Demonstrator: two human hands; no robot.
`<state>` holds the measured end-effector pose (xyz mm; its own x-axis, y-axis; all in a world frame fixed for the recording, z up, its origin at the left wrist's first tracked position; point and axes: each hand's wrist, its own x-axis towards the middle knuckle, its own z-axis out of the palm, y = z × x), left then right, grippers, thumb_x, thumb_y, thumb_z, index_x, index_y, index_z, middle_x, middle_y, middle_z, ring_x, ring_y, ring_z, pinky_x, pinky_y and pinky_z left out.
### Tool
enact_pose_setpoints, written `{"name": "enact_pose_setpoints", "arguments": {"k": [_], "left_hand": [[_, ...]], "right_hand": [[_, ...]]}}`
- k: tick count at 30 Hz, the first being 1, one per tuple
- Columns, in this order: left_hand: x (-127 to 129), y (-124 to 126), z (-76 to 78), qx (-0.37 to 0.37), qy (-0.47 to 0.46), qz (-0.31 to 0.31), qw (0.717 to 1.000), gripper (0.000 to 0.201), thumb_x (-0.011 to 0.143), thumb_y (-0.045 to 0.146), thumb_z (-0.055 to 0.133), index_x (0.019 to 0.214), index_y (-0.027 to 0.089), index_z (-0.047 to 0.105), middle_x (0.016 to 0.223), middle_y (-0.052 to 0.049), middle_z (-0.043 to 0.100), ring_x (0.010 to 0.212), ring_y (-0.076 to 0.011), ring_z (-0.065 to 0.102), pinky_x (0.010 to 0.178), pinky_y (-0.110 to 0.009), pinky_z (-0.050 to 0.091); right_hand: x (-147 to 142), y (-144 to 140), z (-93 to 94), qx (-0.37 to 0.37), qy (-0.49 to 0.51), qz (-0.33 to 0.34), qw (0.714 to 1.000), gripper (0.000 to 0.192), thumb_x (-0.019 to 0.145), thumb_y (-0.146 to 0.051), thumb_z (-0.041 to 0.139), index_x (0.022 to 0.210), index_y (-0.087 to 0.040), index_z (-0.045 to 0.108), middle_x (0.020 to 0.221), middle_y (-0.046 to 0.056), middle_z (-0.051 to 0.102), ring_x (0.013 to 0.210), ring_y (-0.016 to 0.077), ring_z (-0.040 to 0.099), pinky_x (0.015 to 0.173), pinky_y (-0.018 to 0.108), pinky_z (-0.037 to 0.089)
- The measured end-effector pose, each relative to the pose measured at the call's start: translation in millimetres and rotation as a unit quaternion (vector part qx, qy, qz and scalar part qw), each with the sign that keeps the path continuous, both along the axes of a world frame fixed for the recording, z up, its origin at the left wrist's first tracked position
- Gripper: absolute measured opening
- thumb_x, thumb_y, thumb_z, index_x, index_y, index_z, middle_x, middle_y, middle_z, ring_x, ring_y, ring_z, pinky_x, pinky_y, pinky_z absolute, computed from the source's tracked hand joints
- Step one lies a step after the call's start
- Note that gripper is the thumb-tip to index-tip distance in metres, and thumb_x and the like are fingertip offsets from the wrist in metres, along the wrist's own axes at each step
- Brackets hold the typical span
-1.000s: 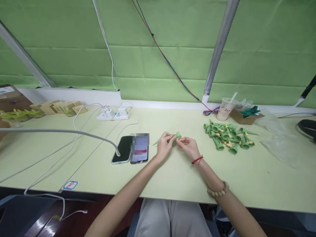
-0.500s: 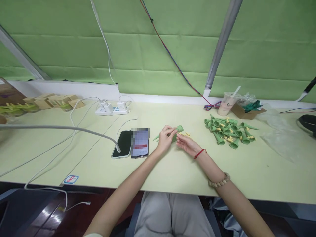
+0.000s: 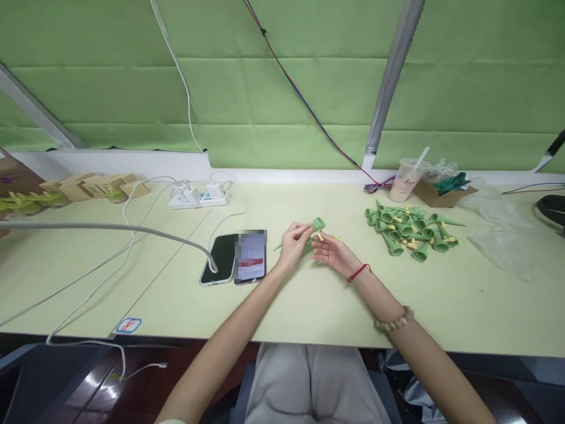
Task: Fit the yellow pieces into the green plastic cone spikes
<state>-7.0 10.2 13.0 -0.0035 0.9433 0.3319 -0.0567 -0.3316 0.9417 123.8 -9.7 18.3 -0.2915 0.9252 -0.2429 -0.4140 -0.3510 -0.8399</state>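
Note:
My left hand point(image 3: 293, 246) is closed around a green trumpet-shaped plastic piece point(image 3: 318, 224). Its flared mouth sticks out past the thumb and index finger, and its thin tip shows at the left of the hand. Just to the right, my right hand point(image 3: 333, 252) pinches a small yellow piece point(image 3: 320, 237) between thumb and fingertip, close below the green mouth. The other fingers of that hand are loosely curled. More yellow bits point(image 3: 336, 237) lie on the table behind the right hand, partly hidden by it.
Right of my hands is a pile of green trumpet-shaped pieces point(image 3: 408, 231) mixed with yellow bits. Behind it stand a drink cup point(image 3: 404, 182) and a cardboard box point(image 3: 445, 199). Two phones point(image 3: 251, 257) lie at left, near cables and a power strip point(image 3: 198, 199).
The green piece has turned slightly in my left hand, its mouth showing more. My right fingers have shifted a little, and a yellow piece now shows at their tips. The view has moved slightly.

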Motion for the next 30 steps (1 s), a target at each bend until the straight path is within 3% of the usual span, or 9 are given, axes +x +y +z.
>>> {"name": "enact_pose_setpoints", "arguments": {"k": [4, 7, 9, 13, 16, 19, 22, 27, 30], "left_hand": [[-0.6, 0.8, -0.7, 0.011, 0.006, -0.018, 1.000, 0.018, 0.069, 0.029, 0.065, 0.083, 0.018, 0.071, 0.078, -0.002, 0.054, 0.071, -0.0091, 0.051, 0.064, -0.023, 0.039], [1.3, -0.8, -2.5, 0.012, 0.027, 0.006, 1.000, 0.016, 0.069, 0.026, 0.065, 0.081, 0.018, 0.072, 0.077, -0.003, 0.055, 0.075, -0.0107, 0.053, 0.071, -0.024, 0.040], [2.8, -1.1, -4.1, 0.007, 0.026, 0.020, 0.999, 0.015, 0.069, 0.026, 0.065, 0.080, 0.018, 0.072, 0.076, -0.003, 0.055, 0.075, -0.0109, 0.053, 0.071, -0.025, 0.041], [2.9, 0.7, -5.6, -0.012, -0.003, 0.013, 1.000, 0.017, 0.070, 0.029, 0.064, 0.080, 0.018, 0.071, 0.079, -0.003, 0.055, 0.072, -0.0102, 0.052, 0.066, -0.024, 0.041], [0.6, 2.6, -5.1, -0.009, -0.010, -0.008, 1.000, 0.019, 0.070, 0.030, 0.064, 0.083, 0.019, 0.071, 0.082, -0.003, 0.055, 0.074, -0.0103, 0.053, 0.067, -0.024, 0.042], [-0.5, 3.2, -4.4, 0.013, 0.019, -0.014, 1.000, 0.019, 0.069, 0.027, 0.065, 0.085, 0.019, 0.071, 0.082, -0.003, 0.055, 0.076, -0.0108, 0.054, 0.070, -0.024, 0.042], [1.8, 1.8, -5.5, 0.028, 0.055, -0.006, 0.998, 0.018, 0.069, 0.026, 0.065, 0.085, 0.019, 0.071, 0.080, -0.003, 0.055, 0.075, -0.0112, 0.053, 0.069, -0.024, 0.041], [8.2, -2.1, -13.6, 0.026, 0.118, 0.066, 0.990, 0.018, 0.075, 0.028, 0.058, 0.082, 0.019, 0.071, 0.074, -0.003, 0.055, 0.067, -0.0119, 0.050, 0.062, -0.025, 0.038], [9.8, -2.4, -16.1, 0.052, 0.126, 0.080, 0.987, 0.020, 0.078, 0.028, 0.055, 0.084, 0.019, 0.071, 0.074, -0.003, 0.055, 0.071, -0.0129, 0.051, 0.064, -0.026, 0.039]], "right_hand": [[-0.1, -1.5, -2.8, 0.075, -0.007, -0.061, 0.995, 0.019, 0.065, -0.030, 0.070, 0.068, -0.019, 0.054, 0.071, -0.001, 0.063, 0.070, 0.0120, 0.063, 0.068, 0.025, 0.054], [-4.4, -3.3, -9.6, 0.208, -0.137, -0.162, 0.955, 0.028, 0.061, -0.035, 0.072, 0.061, -0.020, 0.048, 0.073, 0.000, 0.061, 0.070, 0.0141, 0.062, 0.064, 0.027, 0.055], [-6.6, -3.4, -12.1, 0.241, -0.184, -0.191, 0.933, 0.029, 0.061, -0.038, 0.071, 0.061, -0.020, 0.048, 0.076, 0.002, 0.061, 0.069, 0.0143, 0.061, 0.062, 0.027, 0.055], [-5.3, -1.2, -7.8, 0.112, -0.092, -0.077, 0.986, 0.030, 0.064, -0.041, 0.069, 0.078, -0.019, 0.054, 0.070, 0.000, 0.063, 0.058, 0.0141, 0.061, 0.055, 0.030, 0.055], [-1.2, 0.8, -3.1, 0.029, -0.004, 0.007, 1.000, 0.023, 0.074, -0.038, 0.061, 0.084, -0.018, 0.058, 0.067, 0.000, 0.065, 0.056, 0.0121, 0.062, 0.059, 0.028, 0.055], [1.0, 2.5, -3.8, 0.014, 0.009, -0.015, 1.000, 0.011, 0.071, -0.026, 0.064, 0.078, -0.018, 0.061, 0.065, -0.001, 0.065, 0.055, 0.0087, 0.061, 0.062, 0.022, 0.054], [-0.6, 2.9, -9.8, 0.065, -0.072, -0.071, 0.993, 0.016, 0.064, -0.023, 0.070, 0.075, -0.017, 0.060, 0.063, 0.000, 0.065, 0.056, 0.0109, 0.062, 0.063, 0.025, 0.054], [-3.3, 1.0, -16.3, 0.233, -0.288, -0.205, 0.906, 0.020, 0.057, -0.029, 0.075, 0.061, -0.018, 0.059, 0.064, 0.002, 0.065, 0.061, 0.0165, 0.063, 0.066, 0.031, 0.053], [-1.4, 0.9, -12.2, 0.183, -0.246, -0.153, 0.940, 0.023, 0.057, -0.032, 0.075, 0.066, -0.017, 0.061, 0.066, 0.003, 0.066, 0.062, 0.0169, 0.064, 0.065, 0.031, 0.054]]}}
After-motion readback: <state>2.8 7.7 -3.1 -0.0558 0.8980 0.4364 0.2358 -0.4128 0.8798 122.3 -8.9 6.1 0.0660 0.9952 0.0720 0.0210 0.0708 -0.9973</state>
